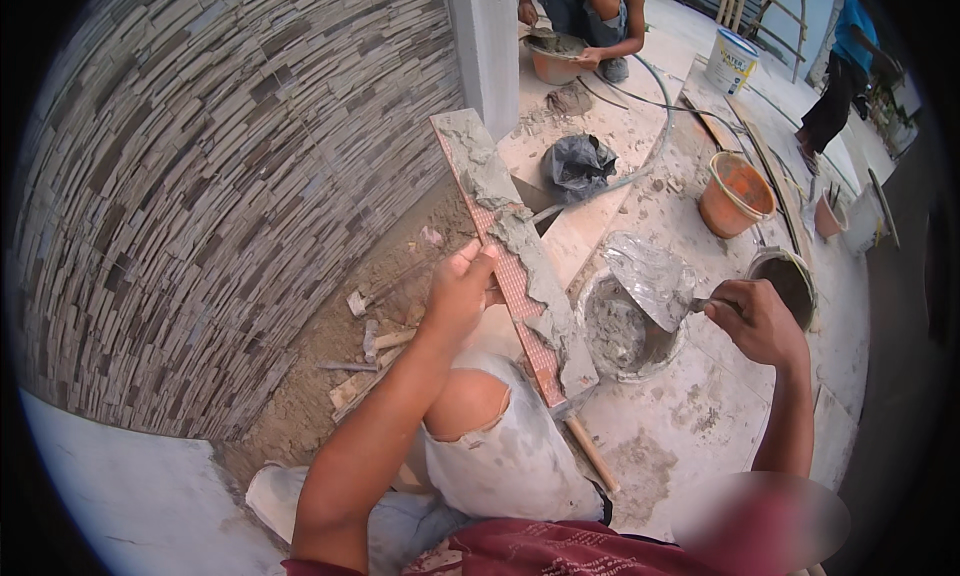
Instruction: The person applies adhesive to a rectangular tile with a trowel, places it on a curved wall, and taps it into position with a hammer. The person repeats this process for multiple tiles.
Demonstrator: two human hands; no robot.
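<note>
My left hand (462,294) is closed on the long edge of a narrow tile strip (512,281), held slanting above my knee. Its upturned reddish, ridged back is partly covered with a rough layer of grey mortar (540,266). My right hand (757,321) grips the handle of a trowel (648,276), whose broad, wet, mortar-smeared blade is over a pale bucket (640,376). Wet grey mortar (612,328) lies inside that bucket, partly hidden by the blade. Blade and tile strip are apart.
A stone-strip wall (230,196) rises at left, beside a white pillar (485,56). An orange bucket (735,196), a black plastic bag (580,166) and a hose (668,116) lie ahead. A wooden handle (592,454) rests near my knee. Another person (610,26) crouches over a mortar bucket; someone else stands far right.
</note>
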